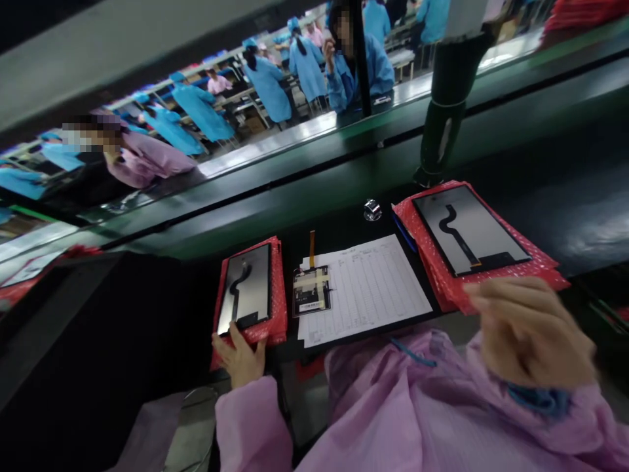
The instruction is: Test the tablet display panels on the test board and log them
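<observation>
My left hand (240,357) has its fingers spread, with fingertips touching the lower edge of a display panel (258,282). That panel, grey with a dark curved flex cable, lies on red bubble-wrap bags (279,301). My right hand (535,331) is blurred by motion, its fingers bent and pointing left. It is beside the near edge of a second red bubble-wrap stack (432,278); whether it touches is unclear. On that stack rests a similar display panel (484,226). Between the stacks, a small taped electronic part (312,292) with an orange flex strip overlaps a printed sheet (378,288).
A shiny metal object (372,210) sits behind the sheet. A dark wrapped post (445,118) rises behind the right stack. To the left stands a large black box (98,341). Beyond the bench, several people in blue or pink smocks (268,85) are at other benches.
</observation>
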`<state>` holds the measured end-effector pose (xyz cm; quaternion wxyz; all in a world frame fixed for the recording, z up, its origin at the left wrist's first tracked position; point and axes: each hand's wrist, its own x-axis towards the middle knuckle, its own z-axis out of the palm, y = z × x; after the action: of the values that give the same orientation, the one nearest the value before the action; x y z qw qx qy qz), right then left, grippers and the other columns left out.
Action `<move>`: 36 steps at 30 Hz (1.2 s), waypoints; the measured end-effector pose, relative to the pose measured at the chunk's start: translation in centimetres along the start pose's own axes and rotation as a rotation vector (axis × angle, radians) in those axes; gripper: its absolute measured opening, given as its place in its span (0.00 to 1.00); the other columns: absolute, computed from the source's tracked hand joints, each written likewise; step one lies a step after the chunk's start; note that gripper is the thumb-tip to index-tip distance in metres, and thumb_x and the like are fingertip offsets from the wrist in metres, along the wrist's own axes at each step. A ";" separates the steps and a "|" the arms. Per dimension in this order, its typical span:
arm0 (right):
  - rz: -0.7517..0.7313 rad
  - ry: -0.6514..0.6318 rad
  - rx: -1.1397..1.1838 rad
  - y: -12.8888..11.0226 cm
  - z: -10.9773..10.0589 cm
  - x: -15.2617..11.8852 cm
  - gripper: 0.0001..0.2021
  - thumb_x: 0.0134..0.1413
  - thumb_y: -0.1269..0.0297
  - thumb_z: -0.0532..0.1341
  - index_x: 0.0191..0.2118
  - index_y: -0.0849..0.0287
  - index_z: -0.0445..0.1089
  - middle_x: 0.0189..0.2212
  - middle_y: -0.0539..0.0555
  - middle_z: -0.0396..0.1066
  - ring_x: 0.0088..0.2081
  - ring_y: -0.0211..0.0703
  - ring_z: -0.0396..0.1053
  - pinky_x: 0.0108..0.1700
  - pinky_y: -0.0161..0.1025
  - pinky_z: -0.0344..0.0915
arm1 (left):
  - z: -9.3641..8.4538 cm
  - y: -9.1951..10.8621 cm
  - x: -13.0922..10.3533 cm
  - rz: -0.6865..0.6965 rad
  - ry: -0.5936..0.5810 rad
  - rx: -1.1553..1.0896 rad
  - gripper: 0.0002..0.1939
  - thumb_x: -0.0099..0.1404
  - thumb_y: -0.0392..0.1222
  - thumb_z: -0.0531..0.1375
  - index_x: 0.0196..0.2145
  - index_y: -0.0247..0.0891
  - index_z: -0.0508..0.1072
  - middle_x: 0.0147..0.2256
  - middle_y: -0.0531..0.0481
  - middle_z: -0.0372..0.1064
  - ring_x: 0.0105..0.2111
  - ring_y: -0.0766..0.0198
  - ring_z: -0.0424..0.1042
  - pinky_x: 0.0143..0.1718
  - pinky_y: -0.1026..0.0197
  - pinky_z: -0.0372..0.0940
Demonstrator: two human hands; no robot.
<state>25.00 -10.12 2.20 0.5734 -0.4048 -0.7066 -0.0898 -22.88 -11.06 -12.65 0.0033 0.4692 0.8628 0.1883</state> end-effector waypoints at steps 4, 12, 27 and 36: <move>0.150 -0.185 -0.302 4.1 0.7 -3.1 0.10 0.64 0.68 0.61 0.50 0.58 0.69 0.42 0.58 0.76 0.45 0.52 0.73 0.50 0.51 0.71 | -1.7 1.2 -0.4 -0.030 0.063 -0.062 0.56 0.58 0.62 0.63 0.72 0.23 0.50 0.72 0.16 0.31 0.73 0.21 0.33 0.66 0.21 0.43; 0.342 -0.398 -0.652 6.6 0.6 -9.7 0.19 0.68 0.52 0.57 0.52 0.63 0.71 0.55 0.67 0.67 0.55 0.64 0.65 0.55 0.61 0.66 | -0.6 17.6 -8.1 0.439 0.114 -0.781 0.18 0.73 0.52 0.57 0.53 0.40 0.72 0.57 0.39 0.68 0.63 0.50 0.66 0.66 0.41 0.60; 0.299 -0.284 -0.437 7.7 -0.1 -7.5 0.11 0.62 0.73 0.57 0.44 0.59 0.77 0.42 0.59 0.77 0.44 0.53 0.71 0.49 0.50 0.72 | 3.9 36.3 -14.2 0.189 -1.095 -1.305 0.35 0.68 0.36 0.63 0.68 0.39 0.56 0.59 0.38 0.67 0.54 0.57 0.72 0.58 0.51 0.68; 0.317 -0.261 -0.482 6.7 0.2 -5.9 0.08 0.59 0.71 0.58 0.36 0.53 0.74 0.35 0.56 0.77 0.37 0.54 0.74 0.46 0.55 0.71 | 5.6 37.2 -12.5 0.098 -1.166 -1.319 0.28 0.68 0.39 0.63 0.62 0.33 0.64 0.44 0.45 0.72 0.36 0.67 0.72 0.38 0.64 0.73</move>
<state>29.48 -8.42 -5.34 0.3724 -0.6421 -0.6607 -0.1116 15.26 -1.22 -7.82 0.7052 0.4295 0.4182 0.3785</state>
